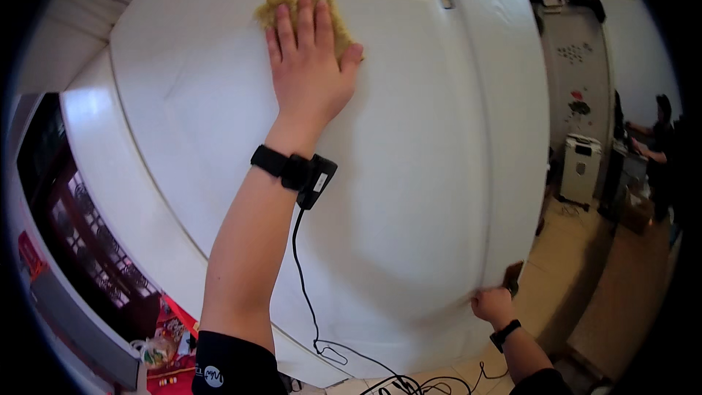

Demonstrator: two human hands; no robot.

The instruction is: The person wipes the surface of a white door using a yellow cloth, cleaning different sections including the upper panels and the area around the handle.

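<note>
My left hand lies with spread fingers on a yellow cloth, pressing it flat against the upper part of a white panelled door. A black strap with a small boxed device and a cable is round my left wrist. At the door's lower right edge, my right hand is closed beside the dark door handle; whether it grips the handle is hard to see. It wears a black wrist strap. A small sticker is near the door's top right.
Black cables lie loosely at the bottom near the tiled floor. Beyond the door on the right stand a light suitcase, a wooden table and another person. At lower left, a plastic bag rests on a red cloth.
</note>
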